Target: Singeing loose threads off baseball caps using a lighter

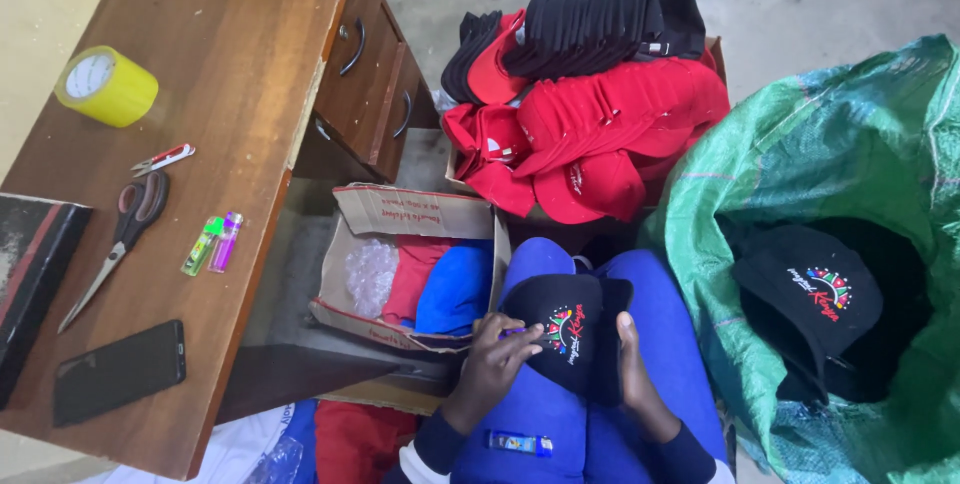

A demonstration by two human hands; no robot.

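Black cap [565, 334] rests on the lap beside the cardboard box [400, 244]; left hand [495, 359] pinches a small tool at its embroidery, right hand [635, 369] grasps the cap's edge, best held taut.

Your right hand [638, 372] is mostly hidden behind the black embroidered cap [562, 329] on your lap, so you cannot tell its grip. The small purple object [512, 332] in your left hand [495, 362] is too covered to identify. The dark flat box [30, 274] is cut off by the left edge. The green woven plastic sack [850, 144] runs past the right edge, its depths too dark to read.
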